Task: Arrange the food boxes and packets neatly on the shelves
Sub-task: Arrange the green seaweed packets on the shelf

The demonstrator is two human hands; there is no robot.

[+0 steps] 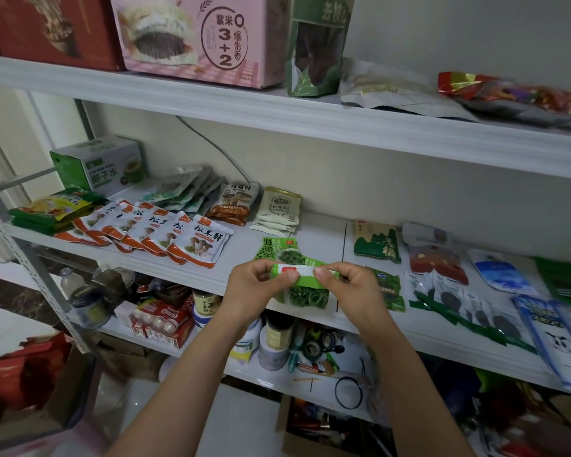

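**Two hands, one seaweed packet at the middle shelf**

Here we are at the middle shelf [314, 225], and both hands are busy. The left hand [253, 288] and the right hand [348, 286] each pinch the top edge of a single green seaweed packet [305, 293]. The thumbs sit on its white strip, which carries a red logo too small to read. The packet hangs over the shelf's front edge, right in the centre of the view.

At twelve o'clock from it, a second seaweed packet [277, 247] lies flat on the shelf, headed 海带. At three o'clock, just beside the right hand, lies a third seaweed packet [389, 288], darker green, its writing blurred. That makes three of them.

Out at ten o'clock there is a fanned, overlapping row of white-and-orange mushroom packets [165, 229]. I count six, and the nearest reads 松茸鲜. Further back on that side stands one green-and-white box [96, 166] marked 椰子水. Towards eleven o'clock, two small stacks sit side by side against the wall: brown packets [233, 204] and cream packets [279, 209], with print too fine to read.

Up on the top shelf at eleven o'clock, one pink box [195, 37] shouts 紫米 and a big 3+2. Just beside it, towards twelve, one green pouch [317, 47] shows 去核
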